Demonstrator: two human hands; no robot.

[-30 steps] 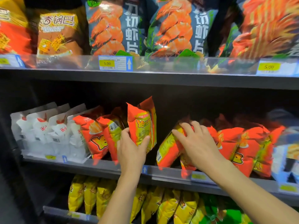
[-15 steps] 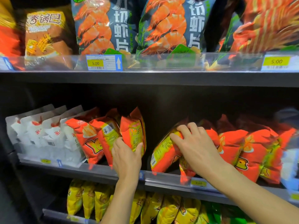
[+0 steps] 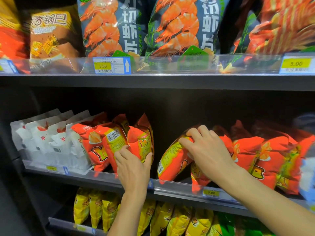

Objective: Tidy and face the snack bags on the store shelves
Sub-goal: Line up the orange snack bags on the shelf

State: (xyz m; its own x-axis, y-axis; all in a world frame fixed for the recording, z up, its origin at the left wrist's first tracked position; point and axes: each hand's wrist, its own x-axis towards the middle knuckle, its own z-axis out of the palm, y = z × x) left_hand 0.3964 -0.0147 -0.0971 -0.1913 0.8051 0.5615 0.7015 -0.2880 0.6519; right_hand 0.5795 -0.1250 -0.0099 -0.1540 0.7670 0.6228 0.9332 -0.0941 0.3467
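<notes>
Two-handed facing on the middle shelf (image 3: 179,191), mid-step by the look of it; cups the foot of an upright orange bag (image 3: 141,142) with the left hand (image 3: 133,169), with fingers (image 3: 121,155) and thumb curled round its sides; hooks the right hand (image 3: 208,151) over a leaning orange bag (image 3: 171,161) just across the gap, with fingers (image 3: 196,132) pinching its upper edge; next, probably: stand the leaning orange bag up, turn both prints forward, close the gap; calls for a light grip to avoid crushing either puffy pack.
</notes>
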